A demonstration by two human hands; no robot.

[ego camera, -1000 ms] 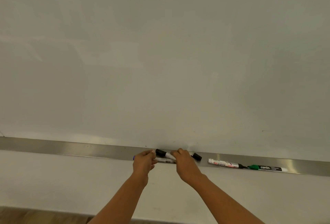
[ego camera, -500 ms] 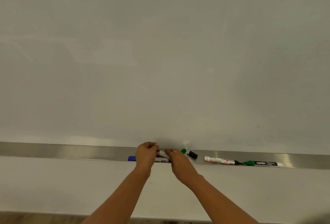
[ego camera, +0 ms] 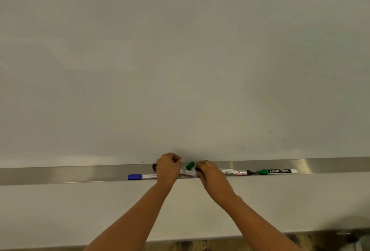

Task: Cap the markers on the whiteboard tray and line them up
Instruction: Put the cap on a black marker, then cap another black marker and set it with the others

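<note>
- The left hand (ego camera: 169,167) is curled in a closed grip around a white-barrelled marker (ego camera: 187,172) lying along the long brushed-metal whiteboard tray (ego camera: 80,174); a dark end (ego camera: 154,166) pokes out on its left.
- The right hand (ego camera: 208,172) pinches the marker's other end; whether it holds a cap there I cannot tell.
- A second ago the hands held a black-ended marker raised between them; now it sits lower, almost on the tray, so this capping looks nearly done.
- A small loose green cap (ego camera: 190,165), hidden a second ago, now shows between the hands.
- A blue-capped white marker (ego camera: 142,176) lies just left of the left hand.
- To the right, a white marker with red lettering (ego camera: 237,172) and a green-and-black marker (ego camera: 277,171) lie end to end, tips bare and nearly touching; both probably need caps.
</note>
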